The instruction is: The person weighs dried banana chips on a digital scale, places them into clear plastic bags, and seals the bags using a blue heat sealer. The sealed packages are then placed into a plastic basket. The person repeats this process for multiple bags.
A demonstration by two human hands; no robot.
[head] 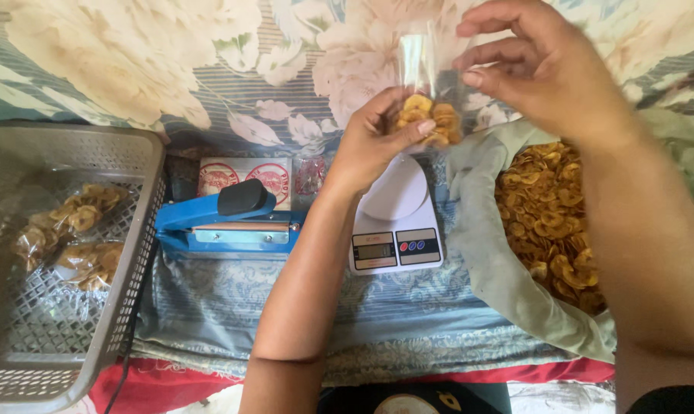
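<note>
My left hand [374,138] grips the lower part of a small clear plastic bag [427,92] partly filled with yellow banana chips. My right hand [534,65] pinches the bag's open top edge from the right. The bag hangs just above a white digital kitchen scale [397,222]. To the right lies a large open sack [508,284] full of loose banana chips [550,215], under my right forearm.
A blue impulse heat sealer [224,222] sits left of the scale. A grey plastic basket [63,307] at the far left holds a few filled chip packets [75,230]. A floral cloth [209,69] covers the floor behind. A black cord runs beside the basket.
</note>
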